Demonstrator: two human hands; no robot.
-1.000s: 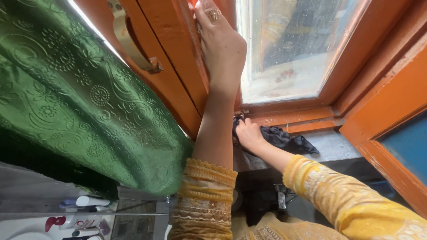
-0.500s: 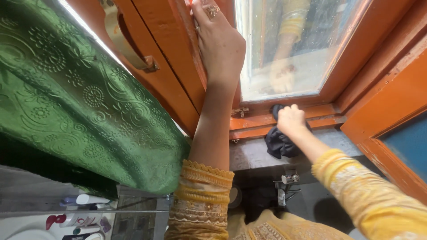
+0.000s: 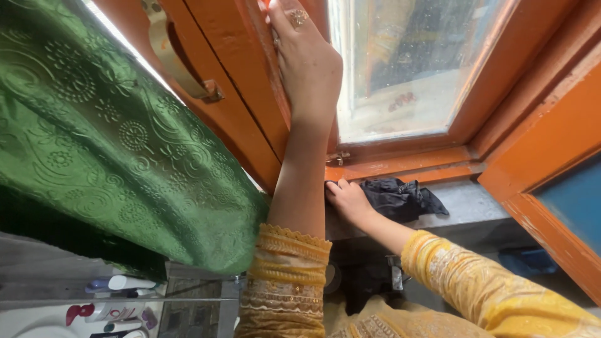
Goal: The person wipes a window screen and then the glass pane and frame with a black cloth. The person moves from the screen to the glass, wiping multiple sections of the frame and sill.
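My left hand (image 3: 307, 62), with a ring on one finger, rests flat against the orange wooden window frame (image 3: 250, 81) beside the dusty glass pane (image 3: 407, 69). My right hand (image 3: 346, 199) presses a crumpled black cloth (image 3: 400, 197) onto the grey stone sill (image 3: 463, 206), at the left end, just under the lower orange frame rail (image 3: 400, 166). Most of the cloth lies to the right of that hand. Both arms wear yellow embroidered sleeves.
A green embossed curtain (image 3: 106, 144) hangs at the left. A metal handle (image 3: 181, 69) sits on the frame. Bottles and tubes (image 3: 113, 300) stand on a shelf at the lower left. A tap (image 3: 394, 275) shows below the sill. A blue panel (image 3: 576, 200) is at right.
My right hand with the cloth went from the sill's left end up to the lower frame rail on the right, then came back left onto the sill. My left hand stayed on the frame.
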